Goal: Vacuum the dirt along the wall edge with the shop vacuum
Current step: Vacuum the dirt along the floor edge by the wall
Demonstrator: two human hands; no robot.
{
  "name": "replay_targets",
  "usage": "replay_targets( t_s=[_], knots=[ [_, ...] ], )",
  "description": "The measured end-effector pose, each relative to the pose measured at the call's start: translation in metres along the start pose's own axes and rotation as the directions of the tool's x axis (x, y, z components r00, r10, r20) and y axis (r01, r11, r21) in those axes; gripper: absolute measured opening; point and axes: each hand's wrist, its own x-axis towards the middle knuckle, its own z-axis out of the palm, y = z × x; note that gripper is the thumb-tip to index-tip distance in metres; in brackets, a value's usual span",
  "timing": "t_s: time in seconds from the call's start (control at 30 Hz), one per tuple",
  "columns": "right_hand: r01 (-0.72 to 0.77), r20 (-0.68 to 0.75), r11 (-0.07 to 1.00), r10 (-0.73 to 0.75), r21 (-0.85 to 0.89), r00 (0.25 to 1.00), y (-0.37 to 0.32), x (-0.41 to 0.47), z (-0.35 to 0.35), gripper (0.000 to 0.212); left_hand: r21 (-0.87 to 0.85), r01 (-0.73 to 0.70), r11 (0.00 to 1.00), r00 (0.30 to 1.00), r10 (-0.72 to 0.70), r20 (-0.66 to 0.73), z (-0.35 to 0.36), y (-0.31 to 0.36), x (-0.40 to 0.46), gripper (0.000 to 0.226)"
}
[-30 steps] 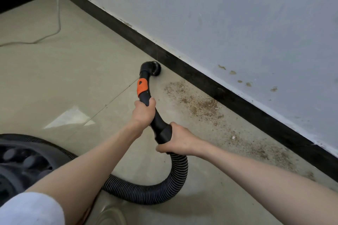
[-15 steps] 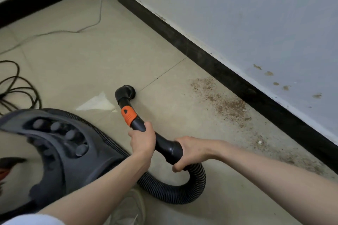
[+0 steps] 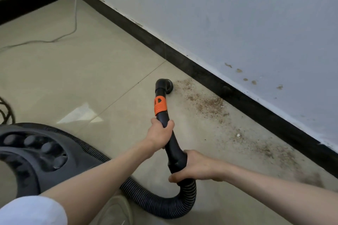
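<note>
The tiled floor [image 3: 76, 71] fills most of the view, meeting the pale wall [image 3: 237, 14] along a black baseboard [image 3: 201, 71] that runs from about eleven o'clock down to four o'clock. A band of brown dirt [image 3: 210, 104] lies on the floor just beside that baseboard, starting near the centre and trailing out toward four o'clock, where it thickens again at the frame edge. Judging by this, almost none of the job is done: the whole visible strip of dirt is there to be lifted, and only its ten o'clock end is being reached.

The shop vacuum [image 3: 31, 153] sits at eight o'clock, its dark body partly cut off by the frame. Its ribbed hose [image 3: 184, 201] loops across six o'clock and rises into the rigid black wand [image 3: 172, 144], which carries an orange collar [image 3: 160, 106]. The nozzle [image 3: 164, 86] at the wand's tip sits on the floor, or close over it, at the near end of the dirt, a little short of the baseboard.

The right hand [image 3: 195, 168] wraps the wand's lower cuff where the hose joins. The left hand [image 3: 161, 131] grips the wand higher up, just below the orange collar. A thin grey cord [image 3: 75, 5] trails off toward ten o'clock
</note>
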Motion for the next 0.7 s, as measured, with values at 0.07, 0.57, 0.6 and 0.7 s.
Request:
replay_targets(
  t_s=[0.07, 0.57, 0.6, 0.7],
  knots=[
    [-0.032, -0.014, 0.998, 0.033, 0.05, 0.999, 0.002, -0.006, 0.0, 0.024, 0.037, -0.03, 0.999, 0.999, 0.029, 0.035, 0.006, 0.003, -0.001, 0.041],
    [-0.113, -0.309, 0.988, 0.076, -0.102, 0.948, -0.034, -0.01, -0.016, 0.027, -0.086, -0.09, 0.992, 0.979, 0.104, 0.177, 0.001, 0.032, 0.039, 0.035],
    [-0.116, -0.317, 0.989, 0.08, -0.095, 0.945, -0.033, -0.009, -0.017, 0.027, -0.084, -0.096, 0.992, 0.976, 0.11, 0.186, 0.002, 0.034, 0.039, 0.036],
    [-0.136, -0.315, 0.987, 0.104, -0.081, 0.943, -0.032, -0.005, -0.018, 0.032, -0.085, -0.109, 0.99, 0.97, 0.125, 0.21, 0.003, 0.038, 0.04, 0.034]
  ],
)
